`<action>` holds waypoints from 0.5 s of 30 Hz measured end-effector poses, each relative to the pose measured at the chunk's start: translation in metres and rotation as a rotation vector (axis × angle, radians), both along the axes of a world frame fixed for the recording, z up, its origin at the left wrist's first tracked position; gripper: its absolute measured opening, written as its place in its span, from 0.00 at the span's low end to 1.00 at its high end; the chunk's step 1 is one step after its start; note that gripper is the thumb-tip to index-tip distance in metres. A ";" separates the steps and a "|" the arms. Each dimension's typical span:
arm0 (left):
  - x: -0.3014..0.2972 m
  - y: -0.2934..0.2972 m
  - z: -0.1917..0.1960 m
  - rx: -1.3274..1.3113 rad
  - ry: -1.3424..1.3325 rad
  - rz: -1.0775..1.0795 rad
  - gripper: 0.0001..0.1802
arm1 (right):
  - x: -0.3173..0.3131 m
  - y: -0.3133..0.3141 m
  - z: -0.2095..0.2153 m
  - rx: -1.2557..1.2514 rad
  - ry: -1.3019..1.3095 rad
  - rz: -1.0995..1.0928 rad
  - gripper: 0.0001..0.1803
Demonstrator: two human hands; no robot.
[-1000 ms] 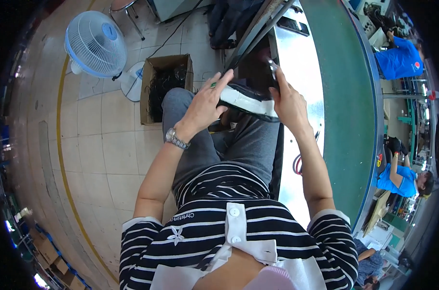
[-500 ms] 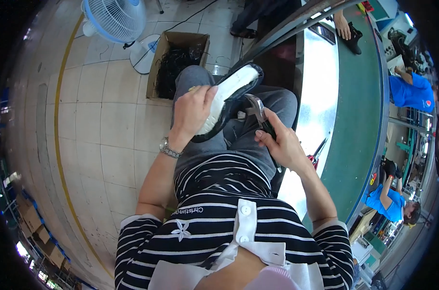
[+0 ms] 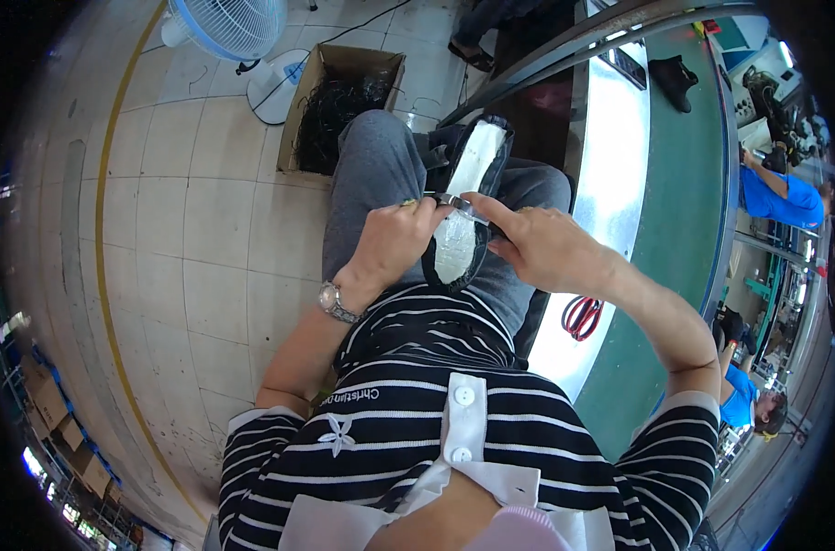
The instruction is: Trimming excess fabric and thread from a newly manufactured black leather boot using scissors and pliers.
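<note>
A shoe (image 3: 456, 246) rests sole up between my knees, its white underside framed by black upper material. My left hand (image 3: 397, 241) is closed at the shoe's left edge, thumb and fingertips beside the metal. Across the middle of the sole lies the metal head of a hand tool (image 3: 455, 201); its exact kind is partly hidden by my fingers. My right hand (image 3: 551, 246) is closed round this tool from the right, with the thumb pressed near the head. A watch (image 3: 337, 301) is on my left wrist.
A cardboard box (image 3: 300, 156) of black scraps stands beyond my left knee, near a white and blue fan (image 3: 229, 28). On my right runs a green conveyor (image 3: 679, 184) with a metal edge. A dark shoe (image 3: 675, 83) and red-handled tool (image 3: 581, 317) lie there. Co-workers in blue sit farther right.
The shoe has turned more upright in view. My right hand has brought the tool from beside the shoe onto its sole. A co-worker's hand has left the dark shoe on the conveyor.
</note>
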State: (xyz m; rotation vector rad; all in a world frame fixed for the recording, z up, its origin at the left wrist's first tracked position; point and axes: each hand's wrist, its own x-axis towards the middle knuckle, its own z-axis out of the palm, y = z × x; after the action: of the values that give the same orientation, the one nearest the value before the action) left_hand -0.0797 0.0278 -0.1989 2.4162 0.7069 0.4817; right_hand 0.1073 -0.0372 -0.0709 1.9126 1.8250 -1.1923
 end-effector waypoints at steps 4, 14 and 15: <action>0.003 0.001 0.002 -0.926 -0.239 0.069 0.18 | 0.010 -0.024 -0.020 0.040 0.139 -0.103 0.33; 0.048 0.009 -0.024 -1.968 -0.623 0.019 0.42 | 0.022 -0.041 -0.036 0.316 0.273 -0.170 0.35; 0.048 0.010 -0.023 -1.899 -0.609 0.014 0.43 | 0.027 -0.027 -0.022 0.203 0.174 -0.074 0.35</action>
State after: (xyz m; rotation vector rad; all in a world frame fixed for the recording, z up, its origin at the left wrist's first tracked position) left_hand -0.0313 0.0376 -0.2215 0.4378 0.4476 0.2439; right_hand 0.1341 -0.0641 -0.0924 2.0576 2.0512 -1.2770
